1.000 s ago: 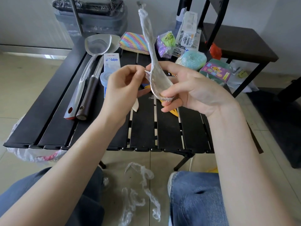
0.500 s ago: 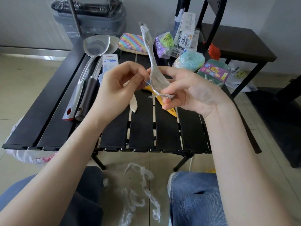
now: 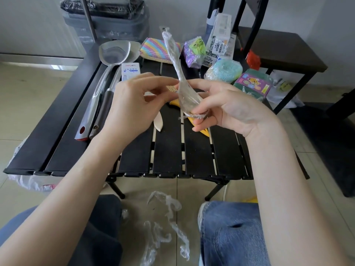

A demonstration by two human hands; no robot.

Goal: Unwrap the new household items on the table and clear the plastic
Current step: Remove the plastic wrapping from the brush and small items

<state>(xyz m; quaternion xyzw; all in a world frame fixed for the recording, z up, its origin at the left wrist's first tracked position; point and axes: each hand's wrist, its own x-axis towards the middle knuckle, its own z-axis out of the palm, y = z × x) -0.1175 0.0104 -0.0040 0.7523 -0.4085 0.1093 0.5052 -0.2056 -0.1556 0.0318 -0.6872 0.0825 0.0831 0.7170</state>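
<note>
While the right hand pinches the bowl of the wrapped spoon above the slatted table, the left hand picks at its clear film with curled fingertips.

Risks: thin film may tear into scraps rather than peel whole, or the smooth spoon may slip from the pinch onto the yellow tool below; loose plastic already litters the floor. Readable writing is scarce: the white box seems to say "deli", the rest too small.
</note>
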